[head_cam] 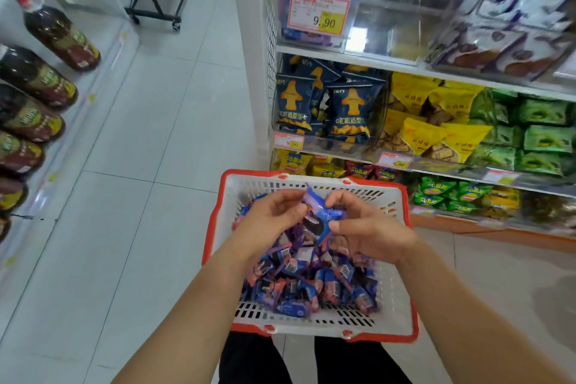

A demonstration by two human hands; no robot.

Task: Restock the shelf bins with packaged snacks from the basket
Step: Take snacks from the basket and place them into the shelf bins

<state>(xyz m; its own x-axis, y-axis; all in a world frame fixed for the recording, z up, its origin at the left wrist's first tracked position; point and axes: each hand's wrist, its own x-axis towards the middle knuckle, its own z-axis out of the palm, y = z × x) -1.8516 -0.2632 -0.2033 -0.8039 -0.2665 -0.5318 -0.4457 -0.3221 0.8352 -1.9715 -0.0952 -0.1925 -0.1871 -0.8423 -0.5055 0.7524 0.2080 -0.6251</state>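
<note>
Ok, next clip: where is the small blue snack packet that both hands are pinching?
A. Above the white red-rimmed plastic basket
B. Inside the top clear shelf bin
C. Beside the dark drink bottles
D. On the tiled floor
A: left hand and right hand hold the small blue snack packet over the white red-rimmed plastic basket, which holds many more packets.

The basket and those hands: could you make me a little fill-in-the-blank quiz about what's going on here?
1. The white basket has a rim coloured ____.
2. The left hand and right hand together hold a snack packet that is mostly ____.
3. The large price tag on the top bin reads ____.
4. The bottles stand on the person's ____ side.

Missing words: red; blue; 9.90; left
</note>
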